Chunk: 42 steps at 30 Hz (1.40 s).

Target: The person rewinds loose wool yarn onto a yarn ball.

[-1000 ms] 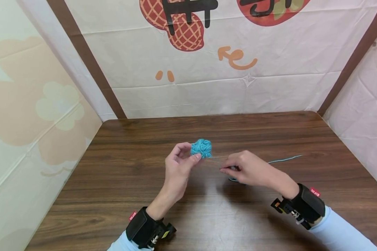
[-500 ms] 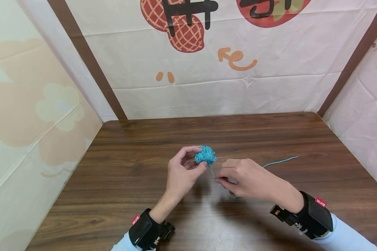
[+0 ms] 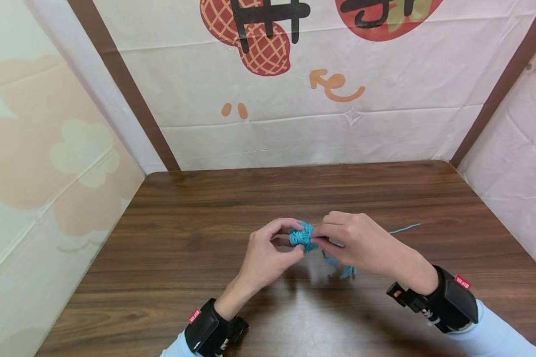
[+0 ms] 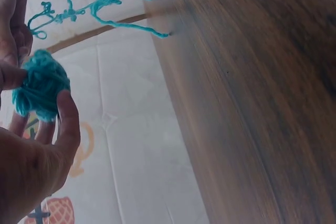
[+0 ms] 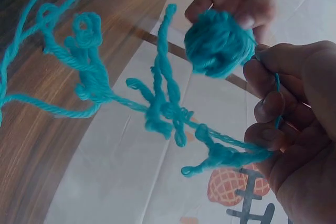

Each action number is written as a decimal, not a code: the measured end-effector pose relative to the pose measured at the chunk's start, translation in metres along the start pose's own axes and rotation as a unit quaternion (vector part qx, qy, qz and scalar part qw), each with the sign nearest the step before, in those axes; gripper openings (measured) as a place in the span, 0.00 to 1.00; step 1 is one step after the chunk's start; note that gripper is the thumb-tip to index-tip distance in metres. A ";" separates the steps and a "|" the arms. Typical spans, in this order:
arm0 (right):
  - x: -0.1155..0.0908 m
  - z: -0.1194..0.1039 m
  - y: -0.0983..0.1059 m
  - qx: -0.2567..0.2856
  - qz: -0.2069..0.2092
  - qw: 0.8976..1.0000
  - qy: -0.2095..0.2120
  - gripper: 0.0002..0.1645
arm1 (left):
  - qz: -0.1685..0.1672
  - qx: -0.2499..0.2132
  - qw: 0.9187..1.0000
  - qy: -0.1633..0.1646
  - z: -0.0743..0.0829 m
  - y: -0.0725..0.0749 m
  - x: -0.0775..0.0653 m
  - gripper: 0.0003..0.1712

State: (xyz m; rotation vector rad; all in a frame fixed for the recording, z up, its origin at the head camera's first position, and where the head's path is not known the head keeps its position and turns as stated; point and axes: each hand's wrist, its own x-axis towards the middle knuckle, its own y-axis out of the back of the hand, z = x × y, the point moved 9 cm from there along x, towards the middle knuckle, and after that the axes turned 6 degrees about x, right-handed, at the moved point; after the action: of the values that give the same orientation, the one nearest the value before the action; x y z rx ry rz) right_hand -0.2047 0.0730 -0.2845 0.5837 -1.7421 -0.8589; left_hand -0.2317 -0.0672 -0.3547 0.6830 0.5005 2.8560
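Head view: the left hand [image 3: 268, 255], fingers partly curled, held the ball of yarn [image 3: 301, 237] in thumb and fingertips above the bench [image 3: 161, 272]. Beside the ball, the right hand [image 3: 362, 243] pinched its strand [image 5: 277, 97] closely; knotted yarn [image 3: 348, 271] hung beneath, a loose end [image 3: 405, 229] beyond. Winding appeared to be under way; the next wrap probably called for light tension and a turned ball.

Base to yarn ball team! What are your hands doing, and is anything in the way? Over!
Left hand gripping yarn ball. Right hand pinching strand beside it. Knotted loose yarn dangling from right hand, might snag.
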 end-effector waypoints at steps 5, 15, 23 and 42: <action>0.000 0.009 0.006 0.030 0.011 0.999 -0.015 0.13 | -0.032 0.009 0.999 0.007 -0.001 -0.005 -0.002 0.19; -0.001 0.029 0.015 0.050 0.024 0.998 -0.039 0.12 | -0.053 0.004 0.999 0.004 0.001 -0.007 -0.004 0.18; 0.000 0.041 0.018 0.056 0.038 0.997 -0.047 0.10 | -0.061 -0.001 0.998 0.002 0.001 -0.008 -0.005 0.18; -0.007 0.074 0.028 0.042 0.091 0.988 -0.115 0.10 | -0.118 -0.022 0.993 0.000 0.004 -0.018 -0.012 0.19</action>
State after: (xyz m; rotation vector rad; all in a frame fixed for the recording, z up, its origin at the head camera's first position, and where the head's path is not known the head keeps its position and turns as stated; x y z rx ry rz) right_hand -0.2716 0.1151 -0.2807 0.3837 -2.0153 -0.7494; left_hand -0.2177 -0.0524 -0.3624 0.5734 0.4809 2.6377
